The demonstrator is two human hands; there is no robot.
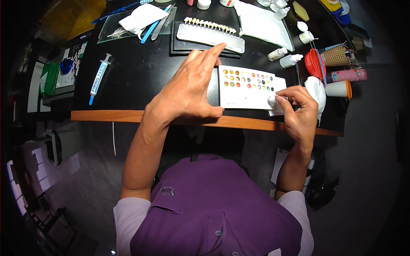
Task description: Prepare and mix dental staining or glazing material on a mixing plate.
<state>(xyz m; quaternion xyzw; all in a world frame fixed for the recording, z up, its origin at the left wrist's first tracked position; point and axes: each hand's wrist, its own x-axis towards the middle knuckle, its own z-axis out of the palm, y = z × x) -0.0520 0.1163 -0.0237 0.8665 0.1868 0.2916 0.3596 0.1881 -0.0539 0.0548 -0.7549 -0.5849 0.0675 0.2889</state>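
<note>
A white palette (243,100) with rows of small coloured paint spots lies near the table's front edge. My left hand (188,87) spans its left side, thumb by the near corner and index finger stretched toward the shade guide; the fingers are spread, and nothing shows between them. With thumb and fingers pinched, my right hand (301,109) holds a small white wad (272,101) against the palette's lower right part. Whether the wad is cotton or tissue I cannot tell. Behind the palette sits a shade guide (209,37) with a row of tooth-shaped tabs on a dark tray.
A syringe (99,80) lies at the left. Farther back are a glass plate (112,30) with a white cloth (143,18), and a white paper sheet (262,25). Small bottles (291,60), a red bowl (314,63) and a crumpled white tissue (316,91) crowd the right.
</note>
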